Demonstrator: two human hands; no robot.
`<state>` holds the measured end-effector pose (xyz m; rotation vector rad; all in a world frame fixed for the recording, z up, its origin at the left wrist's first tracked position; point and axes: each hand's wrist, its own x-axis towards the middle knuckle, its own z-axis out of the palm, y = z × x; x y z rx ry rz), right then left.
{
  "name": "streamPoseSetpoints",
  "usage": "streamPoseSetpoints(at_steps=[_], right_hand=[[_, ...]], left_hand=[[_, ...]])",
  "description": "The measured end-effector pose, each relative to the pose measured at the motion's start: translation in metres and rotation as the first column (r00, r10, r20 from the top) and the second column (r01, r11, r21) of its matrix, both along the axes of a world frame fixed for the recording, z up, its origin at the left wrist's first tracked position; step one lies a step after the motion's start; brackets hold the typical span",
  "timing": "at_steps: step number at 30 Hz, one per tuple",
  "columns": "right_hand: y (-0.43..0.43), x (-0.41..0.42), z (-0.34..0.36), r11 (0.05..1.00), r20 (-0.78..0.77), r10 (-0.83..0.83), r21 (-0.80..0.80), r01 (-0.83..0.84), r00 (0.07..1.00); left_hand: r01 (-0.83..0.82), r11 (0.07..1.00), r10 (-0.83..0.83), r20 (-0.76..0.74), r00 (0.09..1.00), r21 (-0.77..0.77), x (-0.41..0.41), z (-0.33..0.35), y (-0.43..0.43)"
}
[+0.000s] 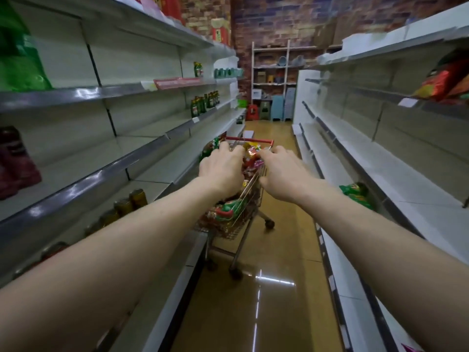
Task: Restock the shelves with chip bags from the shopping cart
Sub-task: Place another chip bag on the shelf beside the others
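Observation:
A wire shopping cart (247, 199) with a red handle stands in the aisle against the left shelving, heaped with colourful chip bags (228, 209). Both my arms stretch out over it. My left hand (222, 168) is down on the pile, fingers curled over bags near the cart's far end. My right hand (281, 171) reaches in beside it, fingertips at a red and yellow bag (252, 152). Blur hides whether either hand grips a bag. A green chip bag (355, 195) lies on a low right shelf, and red bags (446, 80) sit on an upper right shelf.
Long white shelves (380, 158) line both sides of a narrow aisle with a shiny tan floor (276, 288). Green bottles (203, 104) and jars (132, 201) sit on the left shelves. A rack and plastic stools (274, 107) stand at the far brick wall.

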<state>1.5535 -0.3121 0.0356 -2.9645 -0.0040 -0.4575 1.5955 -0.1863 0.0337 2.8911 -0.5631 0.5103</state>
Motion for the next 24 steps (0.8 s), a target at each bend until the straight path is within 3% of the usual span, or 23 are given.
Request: streamPoseSetpoints(at_steps=[8, 24], right_hand=[[0.008, 0.155, -0.025, 0.998, -0.049, 0.061, -0.002, -0.061, 0.997], [-0.021, 0.427, -0.080, 1.000, -0.213, 0.011, 0.017, -0.008, 0.977]], left_hand=[[-0.086, 0.996, 0.084, -0.097, 0.992, -0.024, 0.153, -0.029, 0.030], [-0.143, 0.986, 0.106, -0.345, 0.932, -0.083, 0.435, -0.084, 0.026]])
